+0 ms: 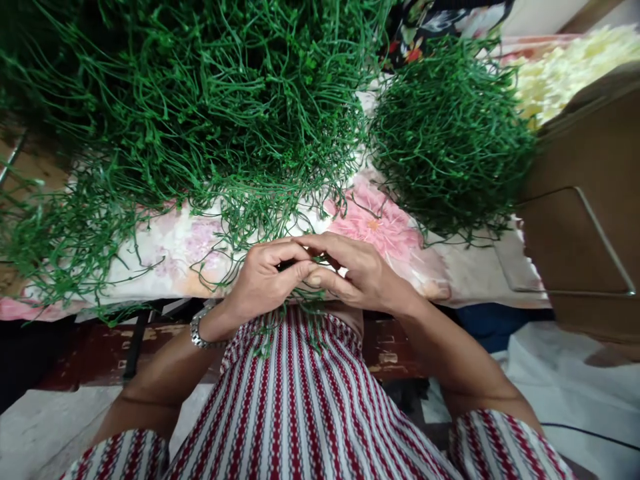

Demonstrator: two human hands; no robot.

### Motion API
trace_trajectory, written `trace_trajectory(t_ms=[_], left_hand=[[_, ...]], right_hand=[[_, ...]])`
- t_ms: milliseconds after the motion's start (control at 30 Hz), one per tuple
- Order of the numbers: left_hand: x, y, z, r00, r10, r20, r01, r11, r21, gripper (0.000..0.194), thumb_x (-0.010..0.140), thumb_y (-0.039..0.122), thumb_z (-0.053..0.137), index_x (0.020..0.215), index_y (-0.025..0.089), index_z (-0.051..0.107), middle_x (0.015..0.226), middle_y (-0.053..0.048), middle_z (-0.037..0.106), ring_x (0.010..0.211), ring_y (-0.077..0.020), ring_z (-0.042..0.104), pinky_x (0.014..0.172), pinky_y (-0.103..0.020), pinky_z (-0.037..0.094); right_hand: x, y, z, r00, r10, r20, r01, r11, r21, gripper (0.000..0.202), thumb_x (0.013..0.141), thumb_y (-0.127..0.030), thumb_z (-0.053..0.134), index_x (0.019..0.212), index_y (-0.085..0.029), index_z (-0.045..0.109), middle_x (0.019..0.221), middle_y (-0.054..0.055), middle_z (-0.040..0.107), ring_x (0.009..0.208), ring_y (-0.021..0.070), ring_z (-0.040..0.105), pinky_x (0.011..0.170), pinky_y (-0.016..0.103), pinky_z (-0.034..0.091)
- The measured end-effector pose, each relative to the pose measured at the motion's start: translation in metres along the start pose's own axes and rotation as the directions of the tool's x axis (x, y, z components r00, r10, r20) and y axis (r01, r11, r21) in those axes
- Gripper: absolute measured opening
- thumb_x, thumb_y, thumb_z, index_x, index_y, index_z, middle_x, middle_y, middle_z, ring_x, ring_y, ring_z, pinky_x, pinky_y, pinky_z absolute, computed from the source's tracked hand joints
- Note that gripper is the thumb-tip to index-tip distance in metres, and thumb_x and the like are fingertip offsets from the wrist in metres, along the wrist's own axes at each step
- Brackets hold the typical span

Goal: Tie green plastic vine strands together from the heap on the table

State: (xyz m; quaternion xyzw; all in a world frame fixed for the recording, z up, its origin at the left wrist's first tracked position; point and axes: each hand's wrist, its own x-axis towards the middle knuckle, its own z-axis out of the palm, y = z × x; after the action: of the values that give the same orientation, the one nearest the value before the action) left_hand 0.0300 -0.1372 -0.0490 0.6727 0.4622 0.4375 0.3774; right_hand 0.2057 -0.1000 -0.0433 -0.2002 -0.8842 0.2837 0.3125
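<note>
My left hand (267, 273), with a metal watch band (201, 331) at its wrist, meets my right hand (357, 270) at the table's near edge. Thumbs and fingertips touch, pinched around a few thin green plastic-looking stems (309, 293). Stem ends hang below my hands in front of a striped garment; the exact grip point is hidden by my fingers. Just beyond lies a large heap of green stems (210, 113), with loose strands trailing toward my hands.
A smaller pile of green stems (450, 140) sits to the right. Behind it are pale yellow flower-like pieces (575, 70). A brown cardboard box (590, 167) and bent metal wire (603, 230) stand at the right. A flower-printed cloth (385, 223) covers the table.
</note>
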Motion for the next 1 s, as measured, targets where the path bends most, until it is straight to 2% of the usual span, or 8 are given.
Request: trace_trajectory(t_ms=[167, 300, 433, 567, 700, 800, 900, 1000], left_hand=[[-0.006, -0.001, 0.002, 1.0, -0.001, -0.013, 0.0, 0.997, -0.072, 0.01, 0.081, 0.019, 0.056, 0.073, 0.018, 0.062, 0.074, -0.001, 0.065, 0.067, -0.011, 0.058, 0.061, -0.022, 0.043], [-0.009, -0.003, 0.001, 0.983, 0.182, 0.019, -0.18, 0.951, 0.251, 0.014, 0.079, 0.01, 0.052, 0.068, 0.017, 0.056, 0.063, 0.001, 0.053, 0.06, -0.0103, 0.049, 0.056, -0.023, 0.037], [-0.01, -0.004, -0.002, 0.934, 0.308, 0.18, -0.356, 0.792, 0.496, 0.019, 0.071, 0.003, 0.046, 0.06, 0.018, 0.047, 0.058, 0.002, 0.042, 0.053, -0.011, 0.036, 0.052, -0.026, 0.028], [-0.005, -0.002, -0.008, 0.883, 0.324, 0.34, -0.427, 0.856, 0.292, 0.023, 0.072, 0.001, 0.045, 0.056, 0.018, 0.043, 0.052, 0.003, 0.04, 0.05, -0.0099, 0.035, 0.05, -0.026, 0.027], [0.001, -0.003, -0.011, 0.911, 0.241, 0.335, -0.233, 0.97, -0.064, 0.018, 0.08, 0.009, 0.05, 0.065, 0.016, 0.056, 0.055, 0.002, 0.052, 0.05, -0.0078, 0.044, 0.05, -0.021, 0.031], [0.003, -0.007, -0.011, 0.973, 0.055, 0.225, -0.016, 0.985, -0.174, 0.015, 0.081, 0.021, 0.055, 0.069, 0.015, 0.061, 0.057, 0.002, 0.055, 0.05, -0.0077, 0.045, 0.048, -0.02, 0.032], [0.005, -0.009, -0.01, 0.985, -0.102, 0.14, 0.129, 0.971, -0.201, 0.018, 0.081, 0.028, 0.058, 0.07, 0.015, 0.062, 0.058, 0.002, 0.054, 0.052, -0.0077, 0.044, 0.05, -0.019, 0.034], [0.007, -0.007, -0.007, 0.99, -0.126, 0.069, 0.136, 0.976, -0.168, 0.013, 0.08, 0.024, 0.059, 0.072, 0.015, 0.061, 0.063, 0.002, 0.054, 0.056, -0.0078, 0.045, 0.053, -0.019, 0.035]], right_hand=[[-0.005, 0.003, 0.013, 0.997, -0.013, -0.074, 0.008, 0.998, -0.062, 0.032, 0.089, -0.025, 0.048, 0.12, -0.015, 0.044, 0.106, 0.01, 0.061, 0.097, 0.0152, 0.058, 0.08, 0.03, 0.05], [-0.009, 0.001, 0.018, 0.996, -0.019, -0.086, 0.0, 0.976, -0.218, 0.017, 0.088, -0.015, 0.044, 0.103, -0.012, 0.051, 0.086, 0.007, 0.061, 0.08, 0.0144, 0.056, 0.069, 0.027, 0.048], [-0.009, -0.004, 0.011, 1.0, 0.019, 0.016, -0.009, 0.896, -0.444, 0.019, 0.086, -0.01, 0.039, 0.072, -0.015, 0.051, 0.066, 0.003, 0.051, 0.059, 0.0133, 0.043, 0.053, 0.026, 0.036], [-0.005, -0.002, -0.004, 0.973, -0.08, 0.216, 0.136, 0.956, -0.261, 0.023, 0.087, -0.013, 0.041, 0.067, -0.016, 0.05, 0.064, 0.003, 0.051, 0.06, 0.0121, 0.044, 0.055, 0.025, 0.036], [-0.002, 0.006, -0.007, 0.958, -0.167, 0.232, 0.106, 0.961, 0.255, 0.022, 0.091, -0.024, 0.045, 0.075, -0.015, 0.056, 0.065, 0.002, 0.056, 0.066, 0.0103, 0.052, 0.064, 0.022, 0.042], [-0.006, 0.013, -0.003, 0.997, -0.033, 0.07, -0.005, 0.872, 0.49, 0.02, 0.091, -0.026, 0.046, 0.079, -0.014, 0.057, 0.068, 0.003, 0.057, 0.065, 0.0099, 0.054, 0.062, 0.022, 0.044], [-0.01, 0.017, -0.003, 0.974, 0.191, -0.123, -0.103, 0.853, 0.512, 0.017, 0.09, -0.026, 0.046, 0.082, -0.014, 0.056, 0.071, 0.003, 0.056, 0.062, 0.0095, 0.053, 0.057, 0.022, 0.042], [-0.008, 0.015, -0.005, 0.93, 0.284, -0.235, -0.188, 0.914, 0.359, 0.014, 0.09, -0.024, 0.047, 0.087, -0.015, 0.057, 0.067, -0.001, 0.051, 0.055, 0.0068, 0.046, 0.052, 0.02, 0.037]])
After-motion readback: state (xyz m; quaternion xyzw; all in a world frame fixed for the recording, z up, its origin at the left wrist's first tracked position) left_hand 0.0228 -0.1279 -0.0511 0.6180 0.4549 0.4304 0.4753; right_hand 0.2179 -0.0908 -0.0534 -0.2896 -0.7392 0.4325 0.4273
